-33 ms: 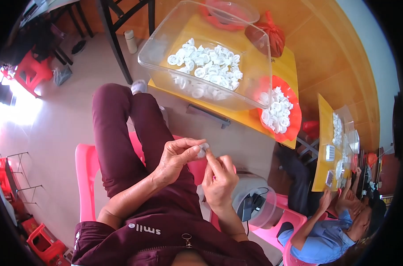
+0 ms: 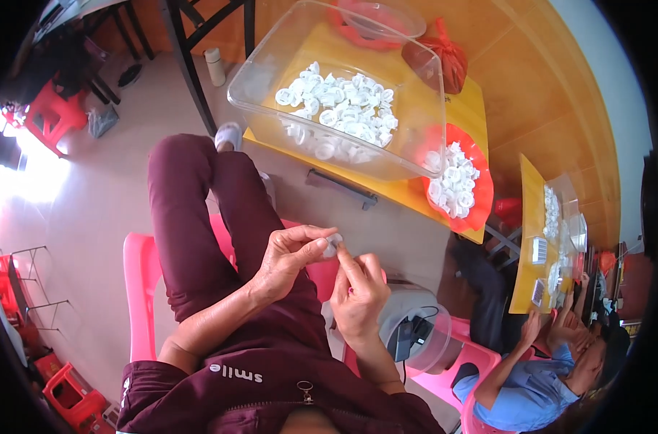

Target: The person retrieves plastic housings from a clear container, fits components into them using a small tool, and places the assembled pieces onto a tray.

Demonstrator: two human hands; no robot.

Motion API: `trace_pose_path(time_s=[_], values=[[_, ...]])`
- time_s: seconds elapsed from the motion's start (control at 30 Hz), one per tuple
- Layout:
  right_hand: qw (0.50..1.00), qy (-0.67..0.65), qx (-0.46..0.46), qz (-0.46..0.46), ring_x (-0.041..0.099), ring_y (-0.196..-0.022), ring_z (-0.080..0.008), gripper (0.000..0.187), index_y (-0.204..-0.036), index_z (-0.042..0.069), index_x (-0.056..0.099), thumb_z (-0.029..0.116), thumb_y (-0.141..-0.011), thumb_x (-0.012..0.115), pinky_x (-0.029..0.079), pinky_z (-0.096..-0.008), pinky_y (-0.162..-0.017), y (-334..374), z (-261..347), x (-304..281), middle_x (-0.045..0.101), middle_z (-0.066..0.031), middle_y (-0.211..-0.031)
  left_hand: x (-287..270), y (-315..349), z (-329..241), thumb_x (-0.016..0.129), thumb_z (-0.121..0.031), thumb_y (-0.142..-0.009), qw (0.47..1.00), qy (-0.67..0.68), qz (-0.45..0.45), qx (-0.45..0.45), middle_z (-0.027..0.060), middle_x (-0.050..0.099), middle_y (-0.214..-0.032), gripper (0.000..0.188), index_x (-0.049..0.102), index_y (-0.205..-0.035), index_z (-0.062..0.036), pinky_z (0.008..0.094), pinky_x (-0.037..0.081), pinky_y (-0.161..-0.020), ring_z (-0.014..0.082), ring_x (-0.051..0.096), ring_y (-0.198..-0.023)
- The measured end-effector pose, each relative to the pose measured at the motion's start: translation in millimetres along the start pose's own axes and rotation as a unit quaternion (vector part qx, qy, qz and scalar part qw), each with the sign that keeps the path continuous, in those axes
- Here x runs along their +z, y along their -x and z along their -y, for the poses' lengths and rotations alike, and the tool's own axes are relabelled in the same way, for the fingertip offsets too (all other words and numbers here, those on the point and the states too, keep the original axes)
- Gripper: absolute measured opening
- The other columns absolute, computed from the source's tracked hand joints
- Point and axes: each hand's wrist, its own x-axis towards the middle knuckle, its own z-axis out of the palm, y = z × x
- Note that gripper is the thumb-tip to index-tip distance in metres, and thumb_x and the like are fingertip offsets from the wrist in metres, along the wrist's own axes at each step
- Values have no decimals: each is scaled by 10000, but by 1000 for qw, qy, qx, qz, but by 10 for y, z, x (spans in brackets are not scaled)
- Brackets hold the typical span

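Note:
Over my lap, my left hand (image 2: 289,257) pinches a small round white plastic piece (image 2: 332,245) between thumb and forefinger. My right hand (image 2: 360,293) meets it from the other side, its forefinger against the piece and the other fingers curled in. Beyond my hands, a clear plastic bin (image 2: 256,98) on the yellow table (image 2: 456,108) holds a heap of similar white pieces (image 2: 351,108). To its right lies a red scalloped tray (image 2: 481,192) with more white pieces (image 2: 453,181) in it.
A tied red bag (image 2: 445,61) and a clear round lid sit at the table's back. Beside my right forearm stands a clear tub (image 2: 434,347) with a black adapter (image 2: 408,338). At right, a person in blue (image 2: 532,390) sits by another yellow table (image 2: 523,267). Red stools (image 2: 72,398) stand at left.
My knee and foot shift very slightly, and the view moves a touch. Both hands keep their place on the white piece.

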Motion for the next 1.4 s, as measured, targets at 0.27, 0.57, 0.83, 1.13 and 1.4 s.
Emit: trace_pose_path(time_s=[0.27,0.57,0.83,1.13,1.4], values=[[1000,8,-27,7,539,-541,-202,406,-1049,97,665,-70,-681,626,437,-328,-466,54,64,-28,468,-49,-710,-32,92,-23,587,-73,-891,997,-43,38,49,86,613,-1039,211,636,-1077,16,277,502,-850,136,582,-964],[995,86,-35,29,530,-543,-238,200,-888,59,677,-38,-716,648,405,-336,-480,22,275,-188,496,-65,-692,-70,202,-129,578,-115,-904,998,-43,23,33,58,645,-925,216,641,-1081,-8,283,521,-810,114,601,-860],[995,-72,-68,9,484,-549,-124,231,-944,14,683,-88,-739,651,379,-246,-489,34,445,-319,492,-67,-681,-149,356,-290,504,-262,-946,983,140,107,-45,43,636,-892,307,599,-1096,-12,283,534,-738,134,618,-785],[990,-87,-96,47,497,-575,-110,224,-951,5,681,-85,-749,649,386,-230,-500,93,740,-239,519,-59,-701,-292,501,-374,437,-388,-963,982,153,106,-39,8,598,-786,411,619,-1016,-24,228,462,-580,83,538,-636],[988,-93,-102,65,509,-577,-106,238,-945,3,680,-99,-732,657,389,-233,-494,153,751,-135,526,-58,-701,-333,502,-362,426,-490,-941,996,73,51,-28,-19,464,-556,521,652,-809,-40,218,301,-437,73,408,-454]])
